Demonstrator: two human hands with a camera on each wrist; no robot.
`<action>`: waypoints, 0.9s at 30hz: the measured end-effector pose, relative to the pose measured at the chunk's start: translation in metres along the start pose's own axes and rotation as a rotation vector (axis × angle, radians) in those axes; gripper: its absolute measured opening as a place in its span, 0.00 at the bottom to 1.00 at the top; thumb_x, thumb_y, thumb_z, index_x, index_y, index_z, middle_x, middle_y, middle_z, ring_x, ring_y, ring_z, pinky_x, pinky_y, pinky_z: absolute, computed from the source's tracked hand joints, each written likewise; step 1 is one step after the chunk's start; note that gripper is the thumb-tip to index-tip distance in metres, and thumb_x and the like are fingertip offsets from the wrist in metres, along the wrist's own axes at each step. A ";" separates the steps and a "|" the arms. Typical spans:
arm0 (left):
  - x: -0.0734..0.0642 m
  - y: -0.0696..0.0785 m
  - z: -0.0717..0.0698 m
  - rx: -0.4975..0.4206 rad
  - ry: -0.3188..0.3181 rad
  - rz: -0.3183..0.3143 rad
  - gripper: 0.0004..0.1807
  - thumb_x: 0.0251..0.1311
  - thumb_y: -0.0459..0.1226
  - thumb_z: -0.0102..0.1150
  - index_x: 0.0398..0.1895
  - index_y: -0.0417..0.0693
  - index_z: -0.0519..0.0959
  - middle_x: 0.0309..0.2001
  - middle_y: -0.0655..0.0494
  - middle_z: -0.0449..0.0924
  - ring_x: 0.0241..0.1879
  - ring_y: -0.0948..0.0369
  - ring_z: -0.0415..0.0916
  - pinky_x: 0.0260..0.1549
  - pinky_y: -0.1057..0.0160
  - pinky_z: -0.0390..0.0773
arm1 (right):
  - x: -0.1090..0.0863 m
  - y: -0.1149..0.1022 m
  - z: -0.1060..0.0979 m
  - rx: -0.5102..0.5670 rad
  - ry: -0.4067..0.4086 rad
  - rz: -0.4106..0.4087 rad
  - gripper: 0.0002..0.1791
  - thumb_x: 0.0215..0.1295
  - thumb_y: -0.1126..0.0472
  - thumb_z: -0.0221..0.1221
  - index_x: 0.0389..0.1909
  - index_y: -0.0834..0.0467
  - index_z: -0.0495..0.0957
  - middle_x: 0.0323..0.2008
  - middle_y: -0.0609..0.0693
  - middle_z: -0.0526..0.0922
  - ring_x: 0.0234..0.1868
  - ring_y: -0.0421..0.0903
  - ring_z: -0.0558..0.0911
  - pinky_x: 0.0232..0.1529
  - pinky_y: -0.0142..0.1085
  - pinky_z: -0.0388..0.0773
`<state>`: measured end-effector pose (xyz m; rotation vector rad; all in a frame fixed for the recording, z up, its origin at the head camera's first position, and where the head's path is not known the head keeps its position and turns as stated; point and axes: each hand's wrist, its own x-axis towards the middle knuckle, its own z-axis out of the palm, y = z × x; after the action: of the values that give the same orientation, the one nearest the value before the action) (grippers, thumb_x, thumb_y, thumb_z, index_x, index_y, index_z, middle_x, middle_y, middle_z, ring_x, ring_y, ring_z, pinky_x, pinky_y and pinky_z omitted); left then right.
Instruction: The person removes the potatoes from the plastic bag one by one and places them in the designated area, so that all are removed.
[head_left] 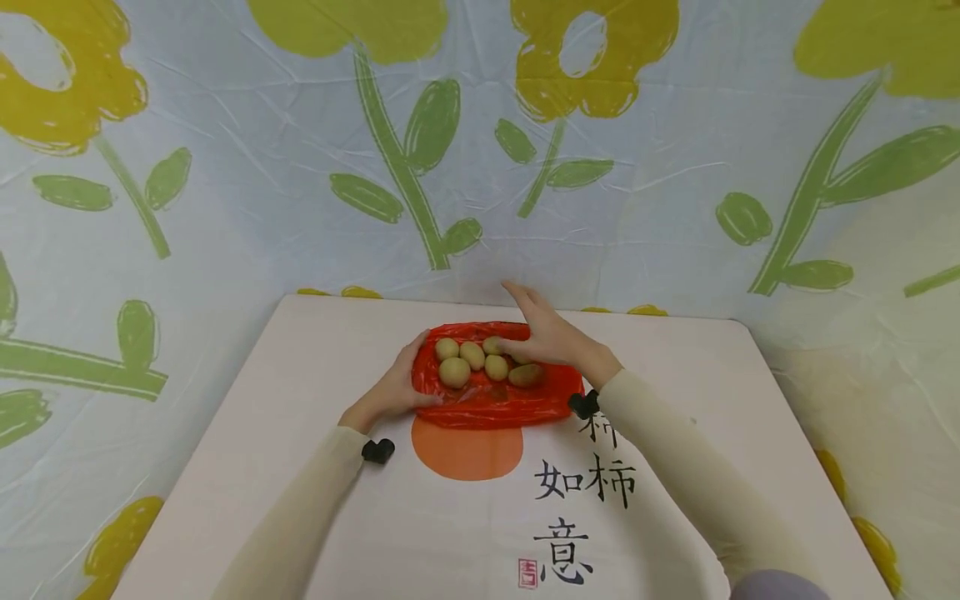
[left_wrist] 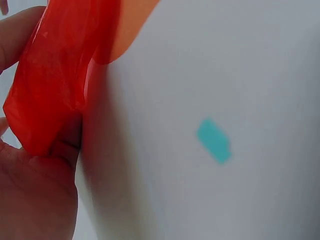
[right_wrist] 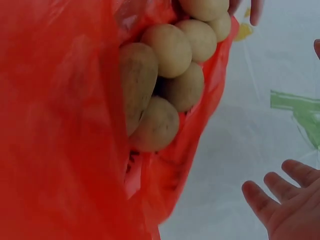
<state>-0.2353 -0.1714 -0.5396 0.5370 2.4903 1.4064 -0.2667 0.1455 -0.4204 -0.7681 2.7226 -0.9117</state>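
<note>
An opened red plastic bag (head_left: 465,417) lies on the table, with several potatoes (head_left: 454,372) grouped inside its spread mouth. At the bag's left end, my left hand (head_left: 392,388) holds the rim, fingers along the far side and thumb at the near side. The left wrist view has the red plastic (left_wrist: 55,80) lying between finger and thumb, the thumb partly covered by it. My right hand (head_left: 553,333) hovers over the bag's far right part with fingers spread and straight, its thumb overlapping the potatoes. In the right wrist view, those fingers (right_wrist: 282,187) are apart from the bag.
The pale table (head_left: 315,350) carries a printed orange circle (head_left: 468,454) and black characters (head_left: 562,550) in front of the bag. Behind the table's far edge hangs a flower-patterned cloth (head_left: 465,167), which also runs along both sides.
</note>
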 end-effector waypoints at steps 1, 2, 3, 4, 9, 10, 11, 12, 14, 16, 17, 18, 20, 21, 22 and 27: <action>0.000 -0.001 0.000 0.002 0.000 -0.004 0.69 0.49 0.41 0.80 0.85 0.54 0.38 0.82 0.45 0.44 0.81 0.44 0.45 0.76 0.36 0.52 | 0.003 0.000 0.003 0.011 -0.001 -0.005 0.59 0.63 0.33 0.64 0.84 0.44 0.39 0.82 0.54 0.48 0.82 0.55 0.51 0.76 0.59 0.60; 0.000 -0.001 0.001 0.001 0.000 -0.002 0.69 0.49 0.41 0.81 0.85 0.54 0.38 0.82 0.45 0.44 0.81 0.45 0.45 0.76 0.36 0.52 | 0.006 -0.001 0.005 0.024 0.001 -0.012 0.58 0.64 0.35 0.65 0.84 0.46 0.40 0.82 0.54 0.48 0.82 0.55 0.51 0.77 0.58 0.59; 0.001 -0.002 0.001 0.004 0.000 -0.002 0.69 0.49 0.41 0.81 0.85 0.54 0.38 0.82 0.45 0.44 0.81 0.45 0.45 0.77 0.36 0.52 | 0.010 -0.001 0.008 0.033 0.005 -0.021 0.57 0.65 0.36 0.65 0.84 0.48 0.41 0.82 0.55 0.49 0.82 0.55 0.52 0.77 0.57 0.58; 0.001 -0.002 0.001 0.007 0.000 0.000 0.69 0.49 0.41 0.81 0.85 0.55 0.38 0.82 0.45 0.44 0.81 0.44 0.45 0.76 0.36 0.52 | 0.012 -0.001 0.011 0.047 0.011 -0.031 0.57 0.65 0.38 0.65 0.84 0.50 0.42 0.82 0.55 0.51 0.81 0.55 0.54 0.78 0.57 0.58; 0.002 0.001 0.001 0.020 -0.012 -0.019 0.69 0.49 0.43 0.80 0.85 0.57 0.36 0.82 0.44 0.43 0.80 0.43 0.46 0.76 0.36 0.55 | 0.025 0.000 0.027 0.106 0.014 -0.057 0.54 0.66 0.44 0.66 0.83 0.54 0.45 0.79 0.58 0.58 0.77 0.58 0.62 0.75 0.57 0.63; 0.003 0.002 0.001 0.017 -0.014 -0.019 0.70 0.49 0.43 0.80 0.85 0.57 0.36 0.82 0.44 0.43 0.80 0.43 0.46 0.75 0.36 0.55 | 0.026 0.000 0.030 0.116 0.015 -0.054 0.54 0.66 0.45 0.67 0.83 0.54 0.46 0.78 0.58 0.59 0.76 0.58 0.64 0.74 0.57 0.65; 0.003 0.003 0.002 0.015 -0.015 -0.025 0.70 0.49 0.43 0.80 0.85 0.58 0.36 0.82 0.44 0.43 0.80 0.43 0.46 0.76 0.36 0.56 | 0.028 0.001 0.033 0.126 0.013 -0.050 0.54 0.66 0.45 0.68 0.83 0.53 0.47 0.78 0.57 0.60 0.75 0.59 0.65 0.73 0.57 0.66; 0.003 0.003 0.002 0.018 -0.013 -0.028 0.69 0.49 0.44 0.79 0.85 0.58 0.36 0.82 0.45 0.43 0.80 0.44 0.46 0.76 0.36 0.56 | 0.029 0.002 0.036 0.133 0.011 -0.044 0.53 0.65 0.46 0.68 0.83 0.52 0.47 0.77 0.57 0.61 0.75 0.59 0.66 0.73 0.58 0.67; 0.003 0.002 0.001 0.013 -0.005 -0.031 0.70 0.49 0.44 0.80 0.85 0.59 0.36 0.82 0.46 0.43 0.81 0.44 0.46 0.76 0.37 0.54 | 0.033 0.003 0.042 0.143 0.006 -0.038 0.52 0.66 0.47 0.68 0.83 0.51 0.48 0.77 0.57 0.62 0.74 0.59 0.66 0.72 0.58 0.68; 0.003 0.000 0.001 0.011 0.002 -0.030 0.70 0.49 0.44 0.80 0.85 0.58 0.36 0.82 0.46 0.43 0.81 0.45 0.46 0.76 0.37 0.54 | 0.036 0.005 0.046 0.152 0.004 -0.040 0.52 0.65 0.48 0.69 0.82 0.52 0.49 0.75 0.57 0.64 0.74 0.59 0.67 0.71 0.57 0.69; 0.003 0.000 0.001 0.012 0.005 -0.030 0.70 0.49 0.44 0.80 0.85 0.59 0.36 0.82 0.46 0.44 0.81 0.45 0.46 0.76 0.37 0.53 | 0.037 0.005 0.048 0.163 -0.001 -0.043 0.51 0.65 0.49 0.69 0.82 0.52 0.49 0.75 0.57 0.64 0.74 0.60 0.67 0.71 0.58 0.70; 0.003 -0.001 0.000 0.012 0.007 -0.026 0.70 0.49 0.45 0.81 0.85 0.58 0.36 0.82 0.45 0.44 0.81 0.44 0.46 0.76 0.36 0.53 | 0.038 0.006 0.050 0.168 -0.008 -0.046 0.51 0.66 0.49 0.69 0.82 0.52 0.50 0.75 0.57 0.65 0.74 0.60 0.67 0.70 0.58 0.71; 0.004 -0.002 0.000 0.011 0.012 -0.018 0.70 0.48 0.45 0.81 0.85 0.57 0.36 0.82 0.44 0.44 0.81 0.43 0.45 0.76 0.35 0.53 | 0.041 0.007 0.054 0.190 -0.012 -0.056 0.50 0.66 0.51 0.69 0.82 0.52 0.51 0.74 0.58 0.66 0.73 0.61 0.68 0.69 0.58 0.73; 0.004 -0.002 -0.001 0.010 0.015 -0.014 0.70 0.48 0.45 0.81 0.85 0.57 0.37 0.82 0.44 0.44 0.81 0.43 0.46 0.76 0.34 0.53 | 0.042 0.007 0.055 0.195 -0.013 -0.062 0.49 0.66 0.51 0.69 0.82 0.52 0.52 0.74 0.58 0.67 0.73 0.61 0.68 0.68 0.58 0.73; 0.005 -0.002 -0.001 0.011 0.016 -0.012 0.70 0.49 0.45 0.81 0.85 0.58 0.37 0.82 0.44 0.44 0.81 0.43 0.46 0.76 0.35 0.53 | 0.043 0.008 0.056 0.201 -0.017 -0.065 0.49 0.66 0.52 0.69 0.81 0.52 0.53 0.74 0.57 0.67 0.73 0.60 0.69 0.68 0.57 0.74; 0.008 -0.005 -0.002 0.010 0.018 -0.006 0.70 0.49 0.45 0.81 0.85 0.58 0.37 0.81 0.43 0.45 0.80 0.43 0.46 0.76 0.35 0.52 | 0.047 0.009 0.063 0.219 -0.053 -0.080 0.43 0.68 0.53 0.67 0.80 0.52 0.58 0.71 0.59 0.71 0.70 0.60 0.73 0.68 0.55 0.74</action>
<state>-0.2447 -0.1716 -0.5433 0.5202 2.5123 1.4034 -0.2915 0.0947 -0.4759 -0.8485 2.5083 -1.1652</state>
